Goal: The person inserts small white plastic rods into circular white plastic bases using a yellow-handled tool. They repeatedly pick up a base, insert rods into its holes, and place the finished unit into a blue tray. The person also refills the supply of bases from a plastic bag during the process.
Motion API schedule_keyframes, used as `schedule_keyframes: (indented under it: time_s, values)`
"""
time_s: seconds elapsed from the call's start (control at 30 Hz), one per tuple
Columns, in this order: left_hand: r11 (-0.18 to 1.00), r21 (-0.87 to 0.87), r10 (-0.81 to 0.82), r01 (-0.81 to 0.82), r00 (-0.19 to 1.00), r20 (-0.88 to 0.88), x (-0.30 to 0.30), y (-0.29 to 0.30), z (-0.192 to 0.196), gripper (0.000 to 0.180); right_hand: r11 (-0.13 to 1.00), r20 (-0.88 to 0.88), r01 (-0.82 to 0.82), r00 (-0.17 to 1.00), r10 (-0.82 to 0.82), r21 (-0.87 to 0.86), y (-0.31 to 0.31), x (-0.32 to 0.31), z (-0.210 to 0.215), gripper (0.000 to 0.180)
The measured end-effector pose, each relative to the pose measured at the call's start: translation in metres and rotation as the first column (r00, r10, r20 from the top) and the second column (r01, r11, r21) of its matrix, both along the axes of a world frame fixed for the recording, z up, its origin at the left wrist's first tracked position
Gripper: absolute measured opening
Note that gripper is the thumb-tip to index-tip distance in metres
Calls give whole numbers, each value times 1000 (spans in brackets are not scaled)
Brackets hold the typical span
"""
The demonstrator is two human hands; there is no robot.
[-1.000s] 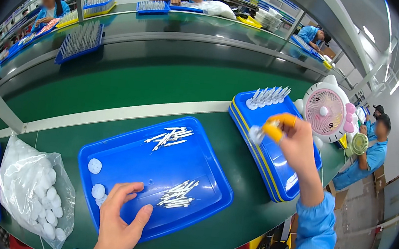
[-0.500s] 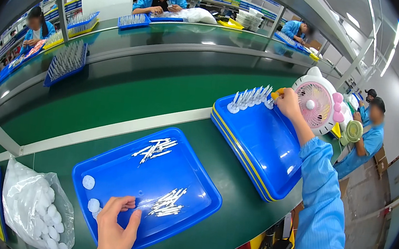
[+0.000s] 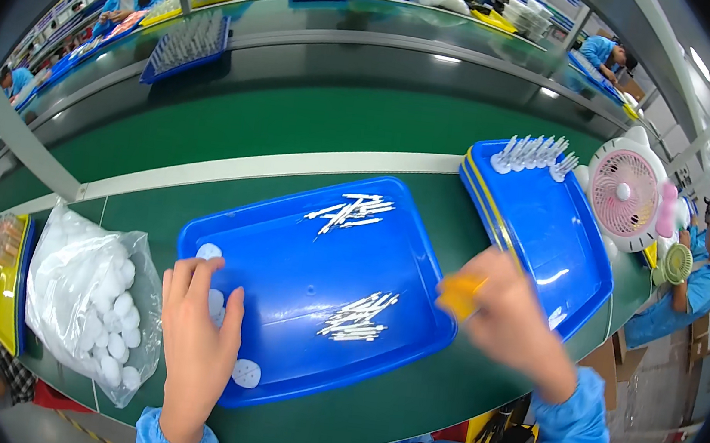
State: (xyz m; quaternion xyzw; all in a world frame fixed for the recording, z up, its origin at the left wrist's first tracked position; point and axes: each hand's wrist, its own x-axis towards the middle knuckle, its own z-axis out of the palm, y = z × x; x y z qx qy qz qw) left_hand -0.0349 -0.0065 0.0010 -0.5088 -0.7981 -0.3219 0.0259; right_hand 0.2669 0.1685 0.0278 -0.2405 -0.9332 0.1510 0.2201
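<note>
Flanking right: tray stack (image 3: 559, 252) beside fan (image 3: 625, 191).
Blue tray (image 3: 299, 259): centre.
Clear bag (image 3: 79, 292): left.
Left hand (image 3: 202, 322): fingers parted, partly masking discs (image 3: 246, 374) in tray.
Right hand (image 3: 502, 306): blurred; grip cannot be told.
White sticks (image 3: 357, 319): two heaps, tray.

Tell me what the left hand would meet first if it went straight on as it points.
The left hand would probably meet the farthest white disc in the blue tray; depth is unclear.

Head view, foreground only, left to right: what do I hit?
Yellow tray → clear plastic bag of white round pieces → left hand → lower pile of white sticks → right hand → pink-and-white fan → small green fan
</note>
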Motion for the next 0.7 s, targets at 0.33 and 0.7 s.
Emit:
schedule_keyframes:
  time_s: [0.33, 0.7]
  values:
    - [983, -179, -46, 48, 999, 17, -25, -4, -9, 30, 978, 165, -161, 969, 182, -131, -56, -62, -36, 28]
    - [977, -211, 8, 9, 997, 78, -16, -14, 7, 18, 608, -95, -82, 995, 12, -789, -51, -62, -2, 27]
